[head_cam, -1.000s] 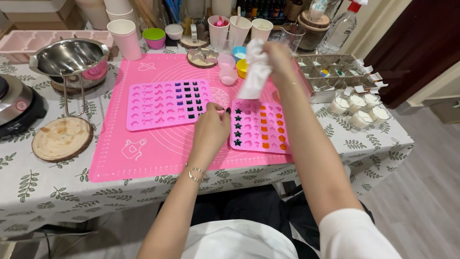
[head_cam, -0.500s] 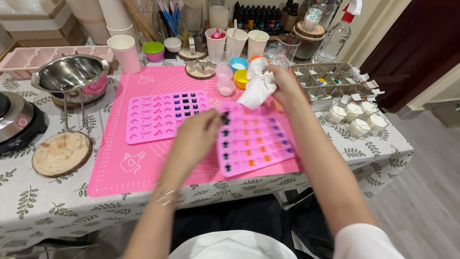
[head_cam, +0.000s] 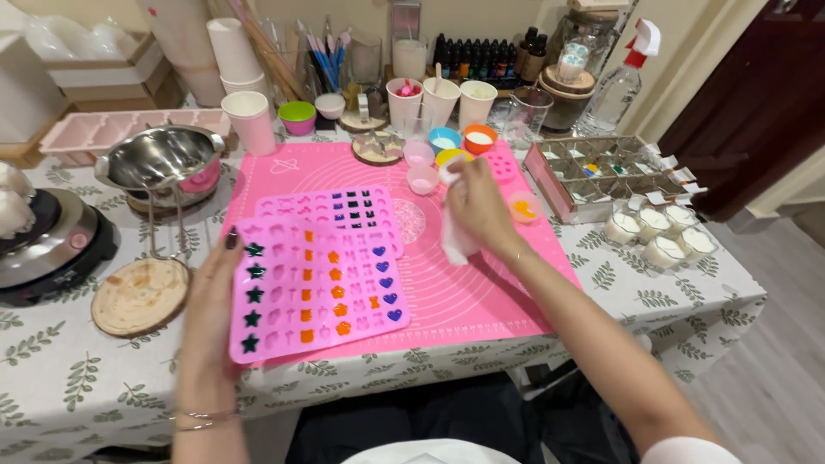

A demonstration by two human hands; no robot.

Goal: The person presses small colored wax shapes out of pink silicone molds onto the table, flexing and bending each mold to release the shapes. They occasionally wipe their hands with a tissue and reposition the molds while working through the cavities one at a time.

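Observation:
My left hand (head_cam: pixel 209 314) grips the left edge of a pink silicone mould (head_cam: pixel 318 288) whose small cavities hold dark green stars, orange shapes and purple hearts. The mould lies at the front left of a pink mat (head_cam: pixel 481 275), partly over a second pink mould (head_cam: pixel 331 206) behind it. My right hand (head_cam: pixel 477 202) hovers above the mat's middle, shut on a crumpled white tissue (head_cam: pixel 453 236) that hangs down from the fingers.
A steel bowl (head_cam: pixel 163 159) on a stand and a round wooden coaster (head_cam: pixel 140 296) sit left, by a hotplate (head_cam: pixel 43 245). Small coloured cups (head_cam: pixel 447 142), paper cups, brushes and bottles line the back. A divided tray (head_cam: pixel 601 172) and white candles (head_cam: pixel 657 232) are right.
The filled mould has shifted from the mat's right side to its front left, now held at its left edge. My right hand with the tissue has dropped lower over the mat.

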